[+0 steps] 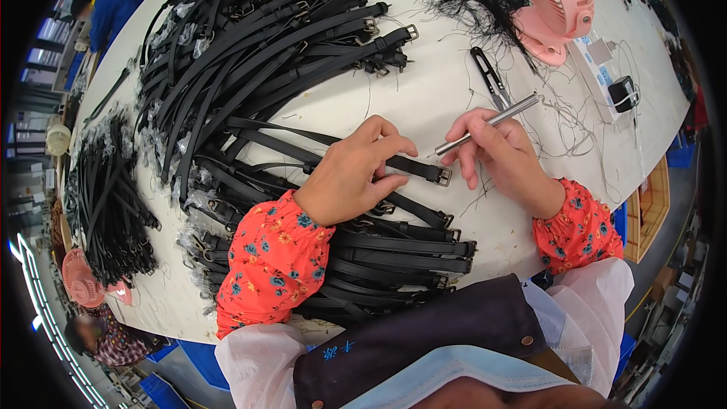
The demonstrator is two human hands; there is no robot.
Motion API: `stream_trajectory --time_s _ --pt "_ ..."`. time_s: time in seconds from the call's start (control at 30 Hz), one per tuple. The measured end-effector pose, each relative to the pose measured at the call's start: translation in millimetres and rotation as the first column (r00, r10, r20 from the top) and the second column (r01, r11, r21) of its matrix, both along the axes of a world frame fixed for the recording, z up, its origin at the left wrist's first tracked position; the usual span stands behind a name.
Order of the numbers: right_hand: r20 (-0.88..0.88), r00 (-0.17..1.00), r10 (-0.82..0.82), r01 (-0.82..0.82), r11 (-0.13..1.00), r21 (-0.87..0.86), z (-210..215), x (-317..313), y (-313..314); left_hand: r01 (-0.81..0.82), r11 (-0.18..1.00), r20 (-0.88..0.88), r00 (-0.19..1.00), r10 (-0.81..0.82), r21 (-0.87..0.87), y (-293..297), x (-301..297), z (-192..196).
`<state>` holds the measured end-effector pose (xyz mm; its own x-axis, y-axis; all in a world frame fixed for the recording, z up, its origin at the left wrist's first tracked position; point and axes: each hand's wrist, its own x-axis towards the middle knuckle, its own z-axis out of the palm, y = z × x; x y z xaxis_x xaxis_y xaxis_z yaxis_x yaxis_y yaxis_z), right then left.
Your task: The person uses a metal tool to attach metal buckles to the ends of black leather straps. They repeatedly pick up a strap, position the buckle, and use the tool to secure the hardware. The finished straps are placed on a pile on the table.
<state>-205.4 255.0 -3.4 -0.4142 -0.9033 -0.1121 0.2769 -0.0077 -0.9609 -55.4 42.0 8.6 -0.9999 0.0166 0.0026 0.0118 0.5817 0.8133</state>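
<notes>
My left hand (350, 173) is closed round a black belt (419, 170), its thumb and forefinger on either side of the strap. The belt's buckle end points right, toward my other hand. In my right hand (506, 157) is a silver pen-shaped tool (519, 108), held like a pencil. Its thin tip points left, just above the belt; whether it touches is hard to tell. Several more black belts (401, 263) lie below my left hand, buckles to the right. Black thread snips (490, 76) rest on the table beyond my right hand.
A large heap of black belts (257, 60) covers the table's far left. Another bundle (113, 204) lies further left. At the far right stand a pink fan (551, 7), a white power strip (594, 79) and loose black threads (485, 11). Other people sit beyond the table's left edge.
</notes>
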Motion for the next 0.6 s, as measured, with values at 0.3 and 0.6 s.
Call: stream_trajectory --time_s 0.3,0.6 --pt "-0.077 0.985 0.153 -0.141 0.980 0.137 6 5 -2 0.050 0.996 -0.113 0.992 -0.059 -0.078 -2 1 -16" --pt "-0.049 0.988 0.144 -0.136 0.981 0.140 5 6 -3 0.033 0.995 -0.121 0.992 -0.045 -0.096 -1 0 -14"
